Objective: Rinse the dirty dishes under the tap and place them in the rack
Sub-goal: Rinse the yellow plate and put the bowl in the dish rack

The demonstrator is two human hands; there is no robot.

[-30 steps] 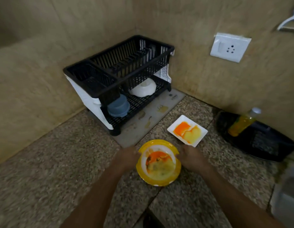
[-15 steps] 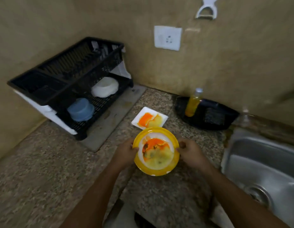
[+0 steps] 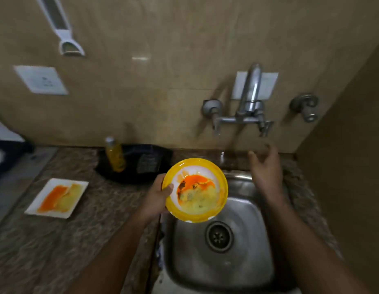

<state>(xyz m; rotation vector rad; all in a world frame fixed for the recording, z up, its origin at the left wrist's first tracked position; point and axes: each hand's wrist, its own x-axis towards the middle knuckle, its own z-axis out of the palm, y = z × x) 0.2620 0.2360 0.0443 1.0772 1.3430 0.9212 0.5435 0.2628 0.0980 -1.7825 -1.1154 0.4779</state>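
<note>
My left hand [image 3: 158,195] grips the left rim of a round yellow plate [image 3: 196,189] smeared with orange and yellow food. The plate hangs over the left edge of the steel sink [image 3: 248,262]. My right hand [image 3: 266,168] is empty, fingers spread, raised above the sink's back edge just below the wall tap [image 3: 247,102]. No water runs from the tap. A white square plate [image 3: 58,197] with orange and yellow smears lies on the counter at the left. Only a dark corner of the dish rack [image 3: 6,149] shows at the far left edge.
A black tray [image 3: 146,164] holding a bottle of yellow liquid [image 3: 115,154] sits on the granite counter behind the sink's left side. A second valve [image 3: 305,106] is on the wall right of the tap. A socket [image 3: 41,80] and a white hanger [image 3: 65,37] are on the wall.
The view swung right from the rack to the sink. The yellow plate moved right over the sink. My right hand let go of it and rose toward the tap.
</note>
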